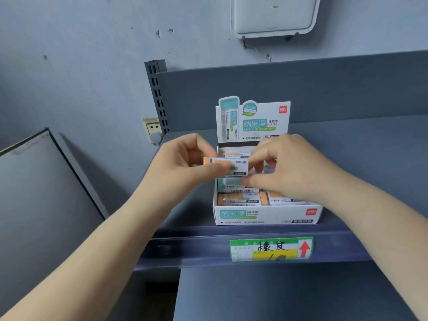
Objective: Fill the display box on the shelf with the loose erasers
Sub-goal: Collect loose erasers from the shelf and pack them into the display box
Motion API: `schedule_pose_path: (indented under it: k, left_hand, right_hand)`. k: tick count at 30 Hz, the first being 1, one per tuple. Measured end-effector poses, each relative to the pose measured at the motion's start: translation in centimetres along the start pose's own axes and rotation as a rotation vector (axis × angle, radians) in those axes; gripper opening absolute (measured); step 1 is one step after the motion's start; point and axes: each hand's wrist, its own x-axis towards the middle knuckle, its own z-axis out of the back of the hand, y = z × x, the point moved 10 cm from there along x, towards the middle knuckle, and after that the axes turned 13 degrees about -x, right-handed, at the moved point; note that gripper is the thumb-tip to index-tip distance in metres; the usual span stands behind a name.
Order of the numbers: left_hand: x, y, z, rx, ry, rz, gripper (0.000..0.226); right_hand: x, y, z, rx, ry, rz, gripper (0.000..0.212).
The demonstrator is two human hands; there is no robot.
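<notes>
A white display box [266, 215] with teal print stands on the grey shelf [361, 163], its header card upright behind it. Several sleeved erasers lie inside, orange ones [238, 199] along the front row and a teal one [231, 184] behind. My left hand [185, 163] pinches an orange eraser [228, 166] in a white sleeve, held level just above the box's left side. My right hand [284, 165] hovers over the box's middle and right, fingers curled down among the erasers and touching the held eraser's right end; what its fingertips grip is hidden.
A green and yellow price label [271, 249] with a red arrow sits on the shelf's front rail. The slotted upright [158, 98] and a wall socket [152, 129] are at the left. A grey board [41, 181] leans lower left. A white device [273, 17] hangs on the wall above.
</notes>
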Motion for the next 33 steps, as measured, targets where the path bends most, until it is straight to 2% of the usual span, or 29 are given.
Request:
schedule_pose_path:
  k: [1, 5, 11, 16, 24, 33]
  left_hand:
    - [-0.1, 0.0, 0.0, 0.029, 0.003, 0.006, 0.031]
    - [-0.3, 0.3, -0.5, 0.15, 0.032, 0.036, 0.027]
    - [-0.9, -0.9, -2.6, 0.466, 0.166, -0.019, 0.013]
    - [-1.0, -1.5, -3.1, 0.666, 0.183, -0.054, 0.016]
    - [-0.9, -0.6, -3.2, 0.828, 0.195, -0.042, 0.02]
    - [-0.9, -1.1, -3.8, 0.954, 0.2, -0.097, 0.015]
  right_hand:
    - [0.0, -0.3, 0.3, 0.024, -0.035, -0.015, 0.007]
    - [-0.3, -2.0, 1.0, 0.139, -0.144, -0.081, 0.024]
    - [-0.7, -3.3, 2.0, 0.248, -0.238, -0.117, 0.015]
    - [-1.0, -4.1, 2.4, 0.288, -0.279, -0.138, 0.019]
    - [-1.5, -4.6, 2.4, 0.262, -0.301, -0.189, 0.008]
    - [-1.7, -5.2, 3.4, 0.214, -0.366, -0.222, 0.017]
